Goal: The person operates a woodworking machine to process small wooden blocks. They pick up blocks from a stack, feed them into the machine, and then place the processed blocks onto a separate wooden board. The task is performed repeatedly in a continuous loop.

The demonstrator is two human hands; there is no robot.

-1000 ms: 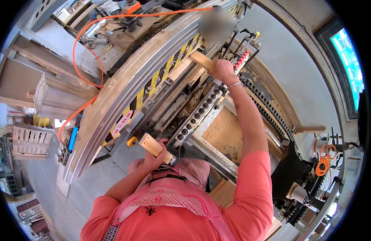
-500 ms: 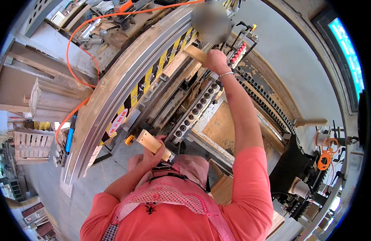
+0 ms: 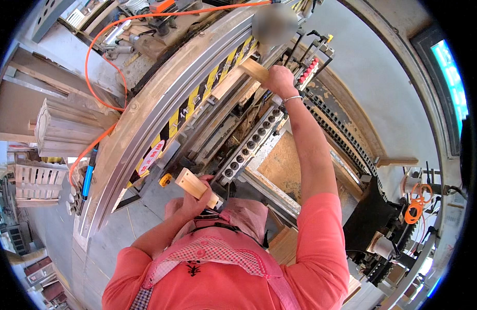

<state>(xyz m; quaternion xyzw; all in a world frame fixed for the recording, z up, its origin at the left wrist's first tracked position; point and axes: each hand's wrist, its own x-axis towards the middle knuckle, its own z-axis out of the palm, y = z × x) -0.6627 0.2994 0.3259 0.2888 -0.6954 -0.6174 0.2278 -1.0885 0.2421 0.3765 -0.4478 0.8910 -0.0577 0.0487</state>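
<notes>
My left hand is closed around a short, pale wooden block in front of my waist. Small dark holes show in the block's far end. At the far side of the machine, my right hand grips one end of a light wooden piece. That piece meets a longer pale wooden strip lying along the machine. My right fingers are partly hidden behind the hand. A row of round black parts runs along a metal bar between my two hands.
A curved metal rail with a yellow-and-black striped band runs along the left. An orange hose loops over it. A yellow tape measure-like object sits near the block. A lit screen hangs at right, and a wooden panel lies below my right arm.
The view has shifted slightly. Both hands keep their holds on the wooden pieces, with hardly any movement relative to the machine.
</notes>
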